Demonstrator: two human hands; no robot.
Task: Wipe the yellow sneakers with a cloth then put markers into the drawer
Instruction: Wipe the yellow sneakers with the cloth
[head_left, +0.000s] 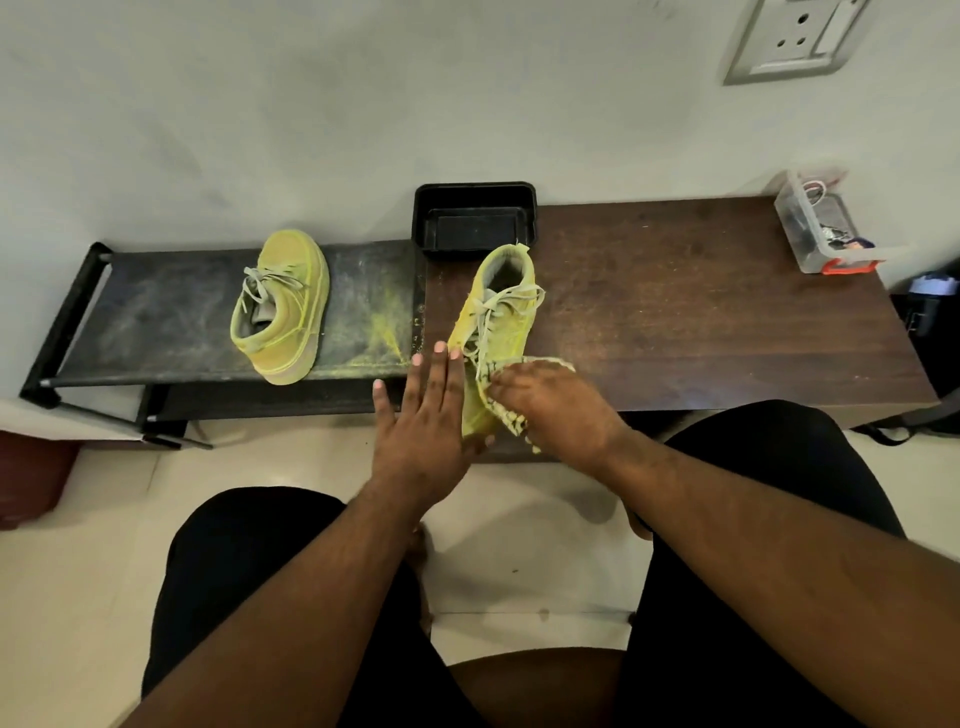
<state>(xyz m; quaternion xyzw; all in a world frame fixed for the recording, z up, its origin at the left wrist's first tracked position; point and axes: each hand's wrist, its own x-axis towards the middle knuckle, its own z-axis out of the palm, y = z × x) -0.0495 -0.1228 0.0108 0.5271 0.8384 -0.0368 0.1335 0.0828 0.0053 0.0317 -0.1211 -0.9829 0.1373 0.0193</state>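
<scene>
With fingers straight, the left hand (423, 415) braces the near sneaker (496, 322) on the bench (701, 312) so it cannot slide while the right hand (553, 402) presses the cloth (506, 400), bunched under its fingers, against the toe.

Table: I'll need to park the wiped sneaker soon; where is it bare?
Bare wood runs between the sneaker and the clear box. The rack is free left of the other sneaker. It is crowded by the tray and both hands.
</scene>
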